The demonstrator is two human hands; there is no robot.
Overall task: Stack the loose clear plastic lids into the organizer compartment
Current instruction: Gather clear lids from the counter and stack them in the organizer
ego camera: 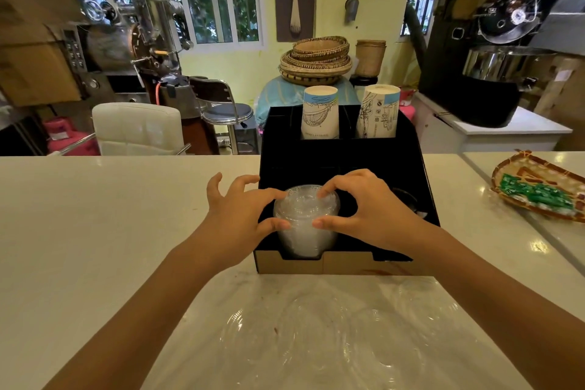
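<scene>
Standing in the front-left compartment of the black organizer (342,155) on the pale bench (110,215), the stack of clear lids (305,222) is pinched from both sides. The left hand (240,215) and right hand (367,209) each press thumb and forefinger to its top rim, other fingers spread; more loose clear lids (332,336) lie nearer on the bench, and two paper cup stacks (319,112) stand in the rear compartments
</scene>
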